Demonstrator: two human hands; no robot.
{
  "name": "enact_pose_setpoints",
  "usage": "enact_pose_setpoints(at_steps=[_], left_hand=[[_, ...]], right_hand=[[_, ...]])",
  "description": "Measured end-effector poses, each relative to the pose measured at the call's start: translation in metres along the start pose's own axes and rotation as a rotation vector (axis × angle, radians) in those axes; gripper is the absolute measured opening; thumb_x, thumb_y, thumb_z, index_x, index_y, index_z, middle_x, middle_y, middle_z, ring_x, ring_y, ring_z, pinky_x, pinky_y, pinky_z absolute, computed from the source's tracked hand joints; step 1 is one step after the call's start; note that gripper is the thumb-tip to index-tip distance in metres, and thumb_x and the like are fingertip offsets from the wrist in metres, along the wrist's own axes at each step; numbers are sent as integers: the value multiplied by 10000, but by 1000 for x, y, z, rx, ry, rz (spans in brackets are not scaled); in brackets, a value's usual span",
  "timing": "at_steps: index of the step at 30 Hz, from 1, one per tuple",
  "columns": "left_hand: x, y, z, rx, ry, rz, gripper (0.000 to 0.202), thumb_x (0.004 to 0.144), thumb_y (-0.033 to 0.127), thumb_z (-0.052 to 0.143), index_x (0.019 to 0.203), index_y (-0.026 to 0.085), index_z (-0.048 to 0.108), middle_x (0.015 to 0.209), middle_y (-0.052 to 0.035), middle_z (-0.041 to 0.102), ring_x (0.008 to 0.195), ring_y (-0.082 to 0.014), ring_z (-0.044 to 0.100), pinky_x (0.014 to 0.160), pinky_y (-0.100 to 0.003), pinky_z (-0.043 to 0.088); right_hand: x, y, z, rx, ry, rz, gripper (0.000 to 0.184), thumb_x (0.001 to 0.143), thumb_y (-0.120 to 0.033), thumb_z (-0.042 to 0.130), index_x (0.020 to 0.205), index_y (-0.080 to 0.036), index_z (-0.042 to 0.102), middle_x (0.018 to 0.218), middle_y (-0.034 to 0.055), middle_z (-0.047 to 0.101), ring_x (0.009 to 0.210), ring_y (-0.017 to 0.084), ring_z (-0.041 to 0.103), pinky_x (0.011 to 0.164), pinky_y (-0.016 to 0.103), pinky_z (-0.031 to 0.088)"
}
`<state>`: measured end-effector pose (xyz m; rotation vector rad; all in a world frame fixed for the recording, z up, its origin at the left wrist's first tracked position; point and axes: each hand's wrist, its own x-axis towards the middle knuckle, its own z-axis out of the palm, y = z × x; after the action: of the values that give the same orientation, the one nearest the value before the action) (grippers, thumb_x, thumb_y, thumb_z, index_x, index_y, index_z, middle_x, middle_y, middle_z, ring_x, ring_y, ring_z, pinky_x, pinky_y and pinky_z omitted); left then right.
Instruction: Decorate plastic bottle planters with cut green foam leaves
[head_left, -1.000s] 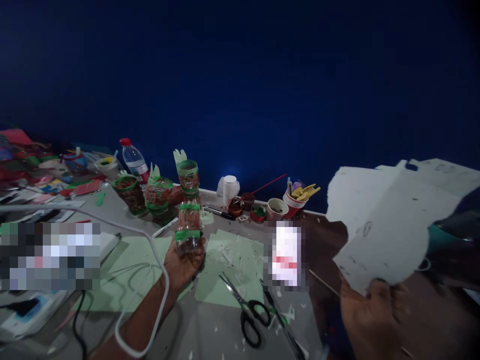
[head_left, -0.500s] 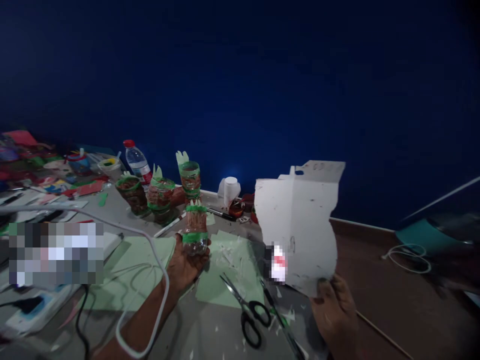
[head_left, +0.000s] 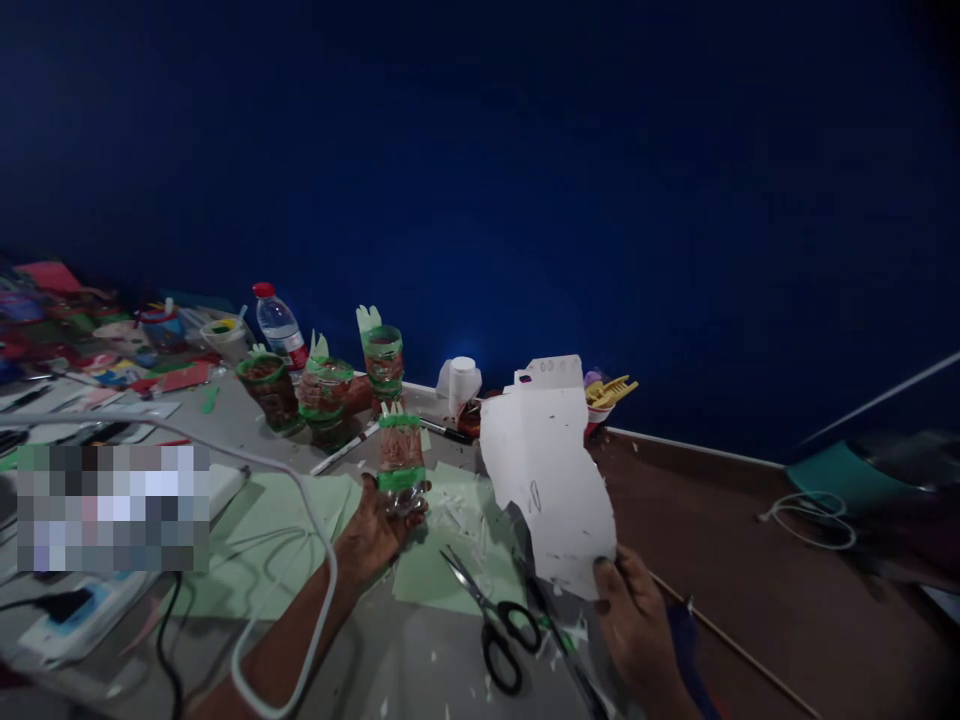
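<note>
My left hand point(head_left: 382, 535) grips the clear base of a cut plastic bottle point(head_left: 401, 455), which stands upright in it, banded with green and brown and topped with pale green points. Between the thumb and fingers of my right hand point(head_left: 634, 610) is the lower corner of a white cardboard sheet point(head_left: 551, 470) with wavy sides and a small slot near its top. Black-handled scissors point(head_left: 491, 620) lie partly on a pale green paper sheet point(head_left: 427, 570) between my hands. A long dark tool point(head_left: 562, 640) lies right of the scissors, its kind unclear.
Several decorated bottle cups point(head_left: 326, 400) and a red-capped water bottle point(head_left: 279, 325) stand at the back. A white cable point(head_left: 326, 560) loops over my left forearm. A power strip point(head_left: 75, 620) lies at left; a white container point(head_left: 462, 385) stands by the blue wall.
My right hand has moved left and slightly down with the cardboard, which now tilts more and uncovers a yellow item behind it. My left hand and its bottle have shifted slightly right.
</note>
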<state>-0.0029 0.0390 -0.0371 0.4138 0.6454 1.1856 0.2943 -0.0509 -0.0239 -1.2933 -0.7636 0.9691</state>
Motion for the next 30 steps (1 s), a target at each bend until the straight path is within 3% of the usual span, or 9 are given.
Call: enact_pose_setpoints(at_steps=[5,8,11,13,17,25,30], left_hand=[[1,-4,2,94,-23,47,539,667,564,700,1001,147,629,937,-73,715,772,-188,674,721,-321,544],[2,-6,6,273,-5,201,505,673,533,713,1028,190,613,1023,-65,689,855,-191,657,778,-327,525],[5,-4,4,467,70,381,501,717,507,681,1105,213,566,1129,-87,649,976,-214,624,843,-336,492],[8,0,-1,520,123,432,494,726,465,687,1138,237,537,1204,-79,612,1091,-226,573,916,-349,454],[14,9,-11,812,306,613,500,751,471,635,1166,224,507,1214,-99,589,1143,-265,538,986,-439,401],[22,1,-20,1186,282,641,534,751,311,598,1253,207,446,1280,-140,529,1218,-279,477,1057,-495,322],[27,-5,-23,1059,290,575,579,717,309,617,1256,189,440,1408,-146,417,1356,-296,301,1117,-495,207]], right_hand=[[2,0,-1,-91,-15,-20,428,642,-557,707,806,-167,643,632,13,597,551,144,508,463,217,419],[4,2,-2,-115,-12,-48,417,656,-552,698,806,-166,649,643,19,603,584,158,528,504,232,441],[4,8,-4,-99,-25,-60,382,700,-512,679,857,-165,651,682,25,618,624,169,547,536,240,451],[4,12,-4,-60,-44,-33,370,721,-495,669,898,-171,642,672,13,608,598,157,536,524,236,446],[2,12,-3,-42,-69,-4,371,726,-488,671,920,-174,638,666,7,597,569,141,513,477,216,419],[-1,3,1,-61,-82,41,383,706,-464,693,940,-164,648,534,-33,520,411,88,392,373,196,335],[-2,4,4,-58,-87,71,391,686,-478,700,914,-165,638,551,-31,545,407,88,393,350,189,277]])
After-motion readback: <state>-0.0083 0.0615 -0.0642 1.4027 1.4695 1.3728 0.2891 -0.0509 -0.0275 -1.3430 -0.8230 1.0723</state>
